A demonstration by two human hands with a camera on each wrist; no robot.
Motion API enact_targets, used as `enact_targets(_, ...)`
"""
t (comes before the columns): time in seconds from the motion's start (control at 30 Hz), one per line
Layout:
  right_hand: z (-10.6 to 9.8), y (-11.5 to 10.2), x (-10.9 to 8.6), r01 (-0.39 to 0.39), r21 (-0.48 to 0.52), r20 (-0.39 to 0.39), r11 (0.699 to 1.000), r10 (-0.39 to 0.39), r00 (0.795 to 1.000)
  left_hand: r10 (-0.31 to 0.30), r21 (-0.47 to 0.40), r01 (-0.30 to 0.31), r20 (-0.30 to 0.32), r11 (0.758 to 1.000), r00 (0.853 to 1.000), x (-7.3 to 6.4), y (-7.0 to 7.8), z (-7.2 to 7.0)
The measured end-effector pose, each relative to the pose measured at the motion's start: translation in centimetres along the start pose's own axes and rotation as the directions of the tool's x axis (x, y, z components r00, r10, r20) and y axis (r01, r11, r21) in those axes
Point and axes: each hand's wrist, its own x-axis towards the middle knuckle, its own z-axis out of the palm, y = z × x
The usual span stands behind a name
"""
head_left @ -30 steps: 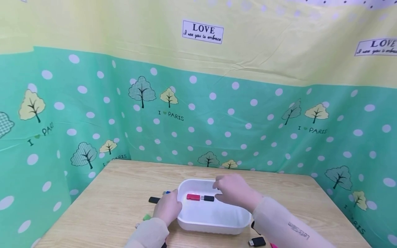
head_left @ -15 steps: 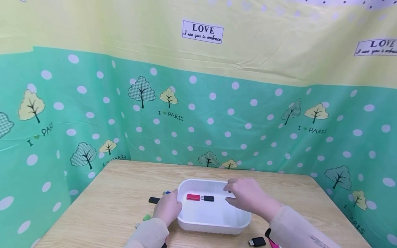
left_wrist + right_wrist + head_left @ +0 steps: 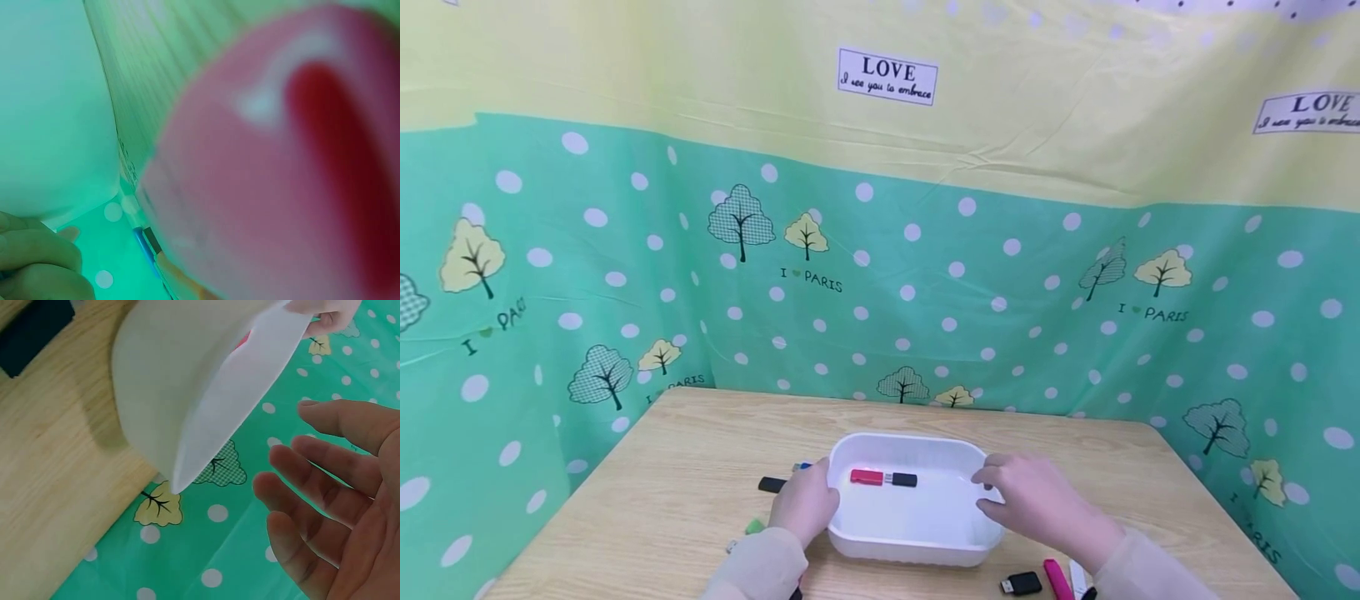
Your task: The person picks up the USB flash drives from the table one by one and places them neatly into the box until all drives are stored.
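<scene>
A white rectangular plastic box [image 3: 917,533] stands on the wooden table. Inside it, towards the left end, lie a red USB stick [image 3: 867,477] and a black USB stick [image 3: 901,480] with its plug showing. My left hand [image 3: 807,502] grips the box's left rim, and the right wrist view also shows that hand on the rim. At the right rim, my right hand [image 3: 1033,500] overlaps the box in the head view. Its relaxed fingers [image 3: 319,500] stand spread beside the box in the right wrist view, with nothing in them.
On the table to the right lie a black USB stick [image 3: 1021,583], a pink one [image 3: 1057,578] and a white one [image 3: 1077,577]. Left of the box are a black stick [image 3: 772,484] and a green one [image 3: 755,526]. A patterned curtain [image 3: 880,292] surrounds the table's back and sides.
My right hand has moved right and slightly nearer, from over the box to its right rim, uncovering the pink and white sticks. The left hand has stayed at the left rim.
</scene>
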Motion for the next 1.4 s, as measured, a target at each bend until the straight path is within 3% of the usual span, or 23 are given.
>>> enact_targets(0.2, 0.6, 0.7, -1.3, -0.003, -0.002, -0.025, 1.0, 0.002, 1.0, -0.003, 0.003, 0.003, 0.0, 1.0, 1.0, 0.1, -0.2, 0.0)
enact_targets(0.7, 2.2, 2.4, -4.0, -0.096, 0.11, 0.068, 0.989, 0.089, 0.994, -0.004, -0.001, 0.004, 0.012, 1.0, 1.0, 0.2, -0.2, -0.1)
enact_targets(1.0, 3.8, 3.1, -5.1, -0.158, 0.126, 0.199, 0.979, 0.131, 0.971, -0.011, 0.01, 0.011, 0.012, 1.0, 1.0, 0.2, -0.2, 0.0)
enact_targets(1.2, 5.0, 3.4, -5.6, -0.23, 0.251, 0.302, 0.94, 0.15, 0.941, -0.005, 0.022, 0.005, 0.002, 1.0, 1.0, 0.1, -0.2, 0.1)
enact_targets(1.4, 5.7, 3.6, -5.9, -0.293, 0.274, 0.368, 0.916, 0.182, 0.912, -0.014, 0.015, 0.013, 0.009, 1.0, 1.0, 0.1, -0.1, 0.1)
